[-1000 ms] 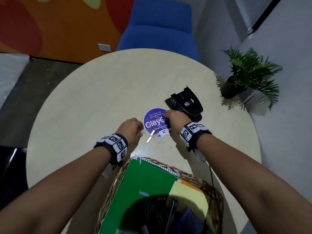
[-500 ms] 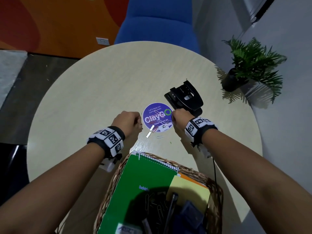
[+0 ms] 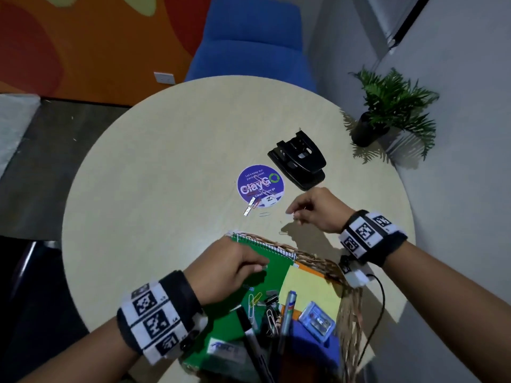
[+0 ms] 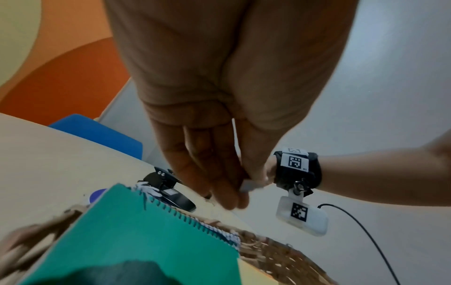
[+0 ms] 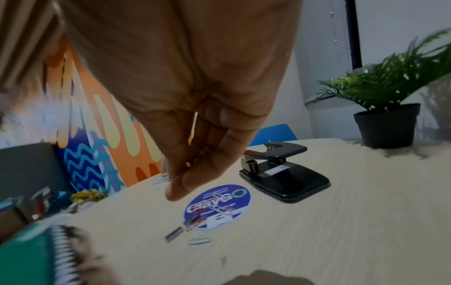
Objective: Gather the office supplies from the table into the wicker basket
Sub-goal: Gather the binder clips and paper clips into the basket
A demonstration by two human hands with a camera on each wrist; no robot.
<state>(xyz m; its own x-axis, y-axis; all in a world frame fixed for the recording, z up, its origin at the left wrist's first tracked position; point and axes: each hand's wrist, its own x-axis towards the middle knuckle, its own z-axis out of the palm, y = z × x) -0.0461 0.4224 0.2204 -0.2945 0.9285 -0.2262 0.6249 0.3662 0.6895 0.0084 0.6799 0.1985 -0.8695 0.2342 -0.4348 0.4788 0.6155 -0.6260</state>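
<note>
Wicker basket (image 3: 351, 308) sits at the bench's (image 3: 166, 161) near edge. Left hand (image 3: 229, 269) hovers over its green notebook (image 3: 235, 313), fingers (image 4: 219, 185) pinching a small pale piece (too blurry to name). Right hand (image 3: 318, 210) pinches paper clips (image 5: 160, 179) above the bench; hole punch (image 3: 300, 160) sits toward the right edge.

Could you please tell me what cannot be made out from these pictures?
- Left hand: the small pale piece it pinches is blurred in the left wrist view.
- Right hand: its own fingers hide its contents.
- Wicker basket: near side cut off by the head view's bottom edge.
</note>
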